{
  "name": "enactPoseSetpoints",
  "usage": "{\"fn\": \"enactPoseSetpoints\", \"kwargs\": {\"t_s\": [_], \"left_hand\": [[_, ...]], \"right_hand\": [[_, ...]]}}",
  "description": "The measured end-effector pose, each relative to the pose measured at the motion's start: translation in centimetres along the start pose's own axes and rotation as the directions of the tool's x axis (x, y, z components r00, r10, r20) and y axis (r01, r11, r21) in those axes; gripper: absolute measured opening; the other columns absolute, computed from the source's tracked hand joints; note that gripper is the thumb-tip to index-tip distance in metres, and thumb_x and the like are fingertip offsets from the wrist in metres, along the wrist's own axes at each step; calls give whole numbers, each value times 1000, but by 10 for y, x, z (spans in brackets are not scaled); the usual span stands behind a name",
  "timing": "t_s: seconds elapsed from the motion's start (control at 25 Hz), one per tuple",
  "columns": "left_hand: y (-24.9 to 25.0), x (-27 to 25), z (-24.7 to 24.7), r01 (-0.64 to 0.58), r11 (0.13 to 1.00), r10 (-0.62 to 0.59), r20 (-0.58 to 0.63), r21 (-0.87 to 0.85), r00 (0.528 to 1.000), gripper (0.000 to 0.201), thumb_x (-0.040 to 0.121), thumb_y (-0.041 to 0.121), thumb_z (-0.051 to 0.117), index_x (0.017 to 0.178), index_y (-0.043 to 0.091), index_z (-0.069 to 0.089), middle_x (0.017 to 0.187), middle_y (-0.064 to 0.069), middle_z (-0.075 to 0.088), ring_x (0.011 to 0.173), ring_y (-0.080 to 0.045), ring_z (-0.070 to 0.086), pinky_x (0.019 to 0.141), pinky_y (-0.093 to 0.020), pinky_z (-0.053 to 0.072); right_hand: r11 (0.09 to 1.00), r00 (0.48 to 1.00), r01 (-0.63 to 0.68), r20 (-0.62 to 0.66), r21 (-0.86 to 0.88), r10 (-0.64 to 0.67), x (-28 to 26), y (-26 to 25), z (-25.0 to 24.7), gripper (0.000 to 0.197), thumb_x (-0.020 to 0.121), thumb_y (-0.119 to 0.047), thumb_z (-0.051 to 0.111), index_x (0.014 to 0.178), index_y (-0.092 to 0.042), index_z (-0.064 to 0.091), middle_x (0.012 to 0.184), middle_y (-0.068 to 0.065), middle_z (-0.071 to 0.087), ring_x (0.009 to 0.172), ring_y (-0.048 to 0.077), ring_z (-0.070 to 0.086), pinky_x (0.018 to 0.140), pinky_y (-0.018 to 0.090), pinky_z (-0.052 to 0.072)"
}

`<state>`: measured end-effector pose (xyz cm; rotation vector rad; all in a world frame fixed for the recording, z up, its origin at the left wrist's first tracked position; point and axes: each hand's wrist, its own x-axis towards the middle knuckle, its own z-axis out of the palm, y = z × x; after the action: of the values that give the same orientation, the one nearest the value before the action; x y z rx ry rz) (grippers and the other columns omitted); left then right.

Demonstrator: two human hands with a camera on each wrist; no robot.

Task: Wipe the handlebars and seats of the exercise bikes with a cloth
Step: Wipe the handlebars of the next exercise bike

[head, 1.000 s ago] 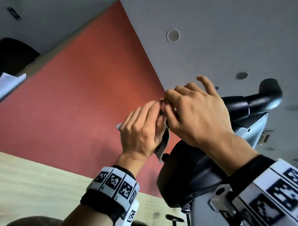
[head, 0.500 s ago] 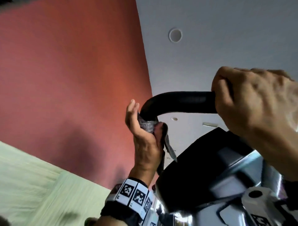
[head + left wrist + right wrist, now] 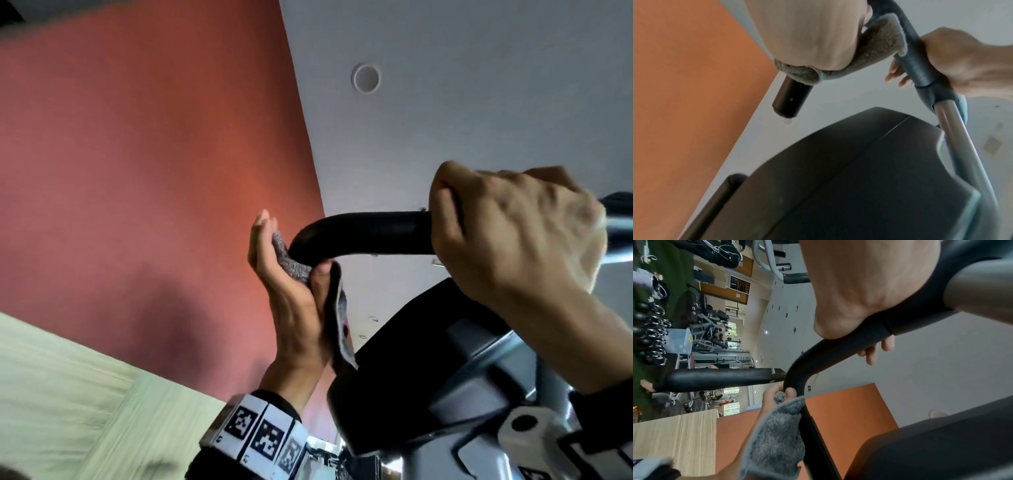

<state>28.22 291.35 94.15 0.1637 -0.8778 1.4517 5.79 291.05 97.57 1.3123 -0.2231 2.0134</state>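
- Handlebar (image 3: 363,236): a black padded tube running across the middle right of the head view, bending downward at its left end; in the left wrist view its capped tip (image 3: 790,99) hangs free against the pale ceiling.
- Cloth (image 3: 291,262): grey and fuzzy, wrapped round the bend at frame centre, with a loose tail hanging down along the palm toward the console.
- Left hand (image 3: 291,301): curled round the cloth and bar at the bend, thumb pressing the fabric, fingertips pointing up past the tube.
- Right hand (image 3: 513,240): wrapped tightly round the straight part of the bar at right, well apart from the cloth, leaving a bare length of black tube between the hands.
- Console (image 3: 428,370): a dark housing at lower right, just beneath the bar, its edge near the cloth's tail.
- Orange wall (image 3: 154,171) fills the left; grey ceiling (image 3: 479,102) the upper right, open above the bar.
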Motion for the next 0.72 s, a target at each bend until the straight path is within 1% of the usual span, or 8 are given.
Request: {"fn": "enactPoseSetpoints", "kwargs": {"t_s": [0.04,0.08,0.16,0.24,0.32,0.44,0.56,0.72], "left_hand": [[5,5,-2,-66,996,66,7,53,998,68,106,49,39,152,3,19,157,-28,23,148,-42,30,118,-60,31],[14,9,-3,-121,987,120,15,108,993,66,107,47,37,149,-2,24,155,-28,25,147,-42,32,119,-56,31],[28,17,0,-186,960,188,11,210,982,61,109,42,32,138,-12,37,147,-30,36,142,-37,39,118,-43,33],[42,30,1,-214,936,224,-7,279,974,52,109,30,31,127,-14,51,134,-26,52,129,-33,51,110,-40,42],[61,46,8,-275,894,285,24,355,958,45,109,23,32,112,-4,67,114,-15,67,106,-30,65,90,-46,53],[91,64,27,-424,717,350,240,553,905,48,109,28,32,94,15,75,89,1,73,78,-26,66,68,-44,50],[118,61,57,-552,573,332,445,605,832,45,108,30,33,96,20,75,87,3,72,74,-27,63,67,-41,46],[147,49,102,-596,578,295,539,557,789,42,103,32,34,109,19,73,99,2,73,81,-25,66,73,-37,46]], "right_hand": [[1000,1000,9,10,4,-9,0,2,1,27,96,-31,44,72,-19,49,59,-1,41,58,31,42,60,37,7],[1000,999,28,33,10,-28,0,5,2,27,98,-32,41,75,-20,50,65,0,49,69,34,53,66,36,18],[995,992,91,83,41,-95,2,15,3,27,98,-33,32,84,-20,51,83,2,60,88,34,57,88,41,33],[980,979,158,112,121,-172,2,21,3,29,97,-32,30,94,-19,55,94,4,61,95,32,56,99,42,34],[949,973,179,96,258,-210,1,31,-2,31,95,-31,30,102,-19,57,99,3,60,98,30,55,101,39,33],[905,988,134,16,403,-153,-3,58,-4,31,93,-29,34,105,-18,60,107,2,59,103,30,53,107,38,29],[913,999,52,-14,404,-51,-12,102,4,33,97,-32,34,106,-17,63,112,5,61,107,32,52,110,42,27],[858,995,-100,59,503,81,-25,153,21,45,105,-39,24,109,-19,64,114,6,61,109,33,51,106,46,31]]}}
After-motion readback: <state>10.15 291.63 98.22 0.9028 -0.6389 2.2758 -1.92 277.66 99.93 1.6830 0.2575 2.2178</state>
